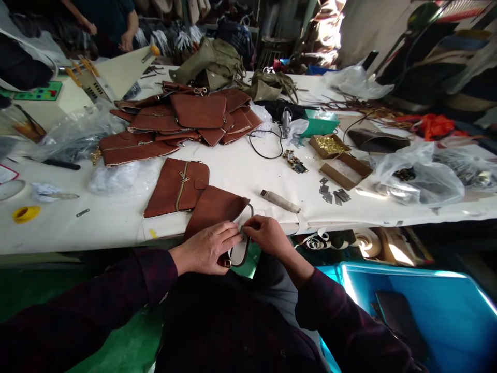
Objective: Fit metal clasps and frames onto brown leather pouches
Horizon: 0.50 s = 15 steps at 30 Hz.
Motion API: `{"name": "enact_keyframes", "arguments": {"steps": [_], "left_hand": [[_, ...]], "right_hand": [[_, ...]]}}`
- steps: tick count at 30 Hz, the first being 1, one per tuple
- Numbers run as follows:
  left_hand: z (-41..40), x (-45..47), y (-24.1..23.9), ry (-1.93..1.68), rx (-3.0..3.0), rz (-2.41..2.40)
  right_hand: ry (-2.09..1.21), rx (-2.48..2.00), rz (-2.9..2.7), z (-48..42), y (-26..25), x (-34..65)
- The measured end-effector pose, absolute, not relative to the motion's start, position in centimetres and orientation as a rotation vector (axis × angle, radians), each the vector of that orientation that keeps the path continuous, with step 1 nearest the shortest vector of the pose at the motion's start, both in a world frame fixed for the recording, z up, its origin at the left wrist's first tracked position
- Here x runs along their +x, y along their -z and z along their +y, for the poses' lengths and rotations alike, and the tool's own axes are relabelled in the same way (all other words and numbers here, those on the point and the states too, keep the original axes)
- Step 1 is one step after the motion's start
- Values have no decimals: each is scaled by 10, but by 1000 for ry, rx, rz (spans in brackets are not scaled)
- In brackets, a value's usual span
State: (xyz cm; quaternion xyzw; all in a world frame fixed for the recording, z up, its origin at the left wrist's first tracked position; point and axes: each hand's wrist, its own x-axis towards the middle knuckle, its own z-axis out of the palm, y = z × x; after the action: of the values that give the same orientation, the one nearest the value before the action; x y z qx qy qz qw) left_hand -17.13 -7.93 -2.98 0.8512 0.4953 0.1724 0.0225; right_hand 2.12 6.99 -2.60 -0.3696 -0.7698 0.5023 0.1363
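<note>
At the table's front edge, a brown leather bag [217,203] lies with its open, dark-edged end toward me, pale lining showing. My left hand [212,247] grips its near side, fingers across the leather; a small metal fitting shows just below. My right hand [269,235] is closed in a pinch at the bag's opening, and what its fingertips hold is too small to make out. Just behind and left lies a flat brown leather piece with a zipper [165,191], partly under the bag. A wrapped stick-like tool [280,201] rests to the right.
A pile of brown leather pieces [198,111] covers the table's left middle. To the right are small metal plates [334,191], a box of gold-coloured fittings [329,145] and plastic bags [423,176]. A blue bin [446,311] stands below right. Another person [104,26] is at back left.
</note>
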Motion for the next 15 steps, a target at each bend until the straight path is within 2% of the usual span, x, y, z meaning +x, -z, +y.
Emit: {"name": "enact_keyframes", "arguments": {"steps": [8,15], "left_hand": [[-77,-172,31,-577,2606,1508],[-76,-171,30,-592,2638,1509]], "right_hand": [[-1385,-1056,-2306,75,27,19],[-1152,-1085,-2463,75,21,17]]}}
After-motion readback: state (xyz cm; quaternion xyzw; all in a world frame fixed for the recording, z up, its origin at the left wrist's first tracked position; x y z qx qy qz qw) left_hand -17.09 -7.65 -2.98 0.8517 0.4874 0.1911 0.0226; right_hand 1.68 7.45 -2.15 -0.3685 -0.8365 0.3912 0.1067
